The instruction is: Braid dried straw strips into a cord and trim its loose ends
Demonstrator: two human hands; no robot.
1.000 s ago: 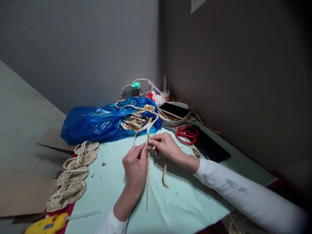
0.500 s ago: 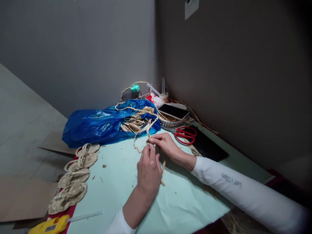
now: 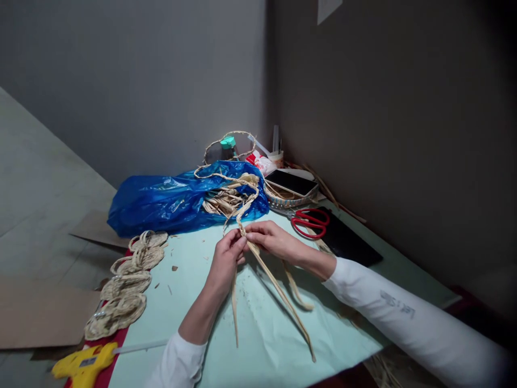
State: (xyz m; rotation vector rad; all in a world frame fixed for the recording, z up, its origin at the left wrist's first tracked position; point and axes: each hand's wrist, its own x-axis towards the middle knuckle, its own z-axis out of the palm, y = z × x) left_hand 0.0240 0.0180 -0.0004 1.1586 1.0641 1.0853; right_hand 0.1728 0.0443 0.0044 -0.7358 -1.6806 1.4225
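Both hands meet at the lower end of a braided straw cord (image 3: 251, 198). My left hand (image 3: 226, 256) pinches the cord from the left, fingers closed. From the right, my right hand (image 3: 271, 238) grips the same spot between thumb and fingers. Loose straw strands (image 3: 283, 293) hang below the hands, one under the left hand and others spreading to the right. Beyond the hands the cord curves up over a blue plastic bag (image 3: 157, 207) holding dry straw (image 3: 224, 200), and loops round a green-capped bottle (image 3: 228, 143).
Red-handled scissors (image 3: 311, 223) lie by a black flat board (image 3: 347, 242). A phone (image 3: 291, 182) rests on a round basket (image 3: 288, 203). Several woven straw pieces (image 3: 125, 285) line the left edge, with a yellow glue gun (image 3: 86, 364) in front. Walls stand behind the table.
My left hand has moved left and up, now pinching the cord beside my right hand. Long strands now show hanging below the hands. The view has shifted slightly.
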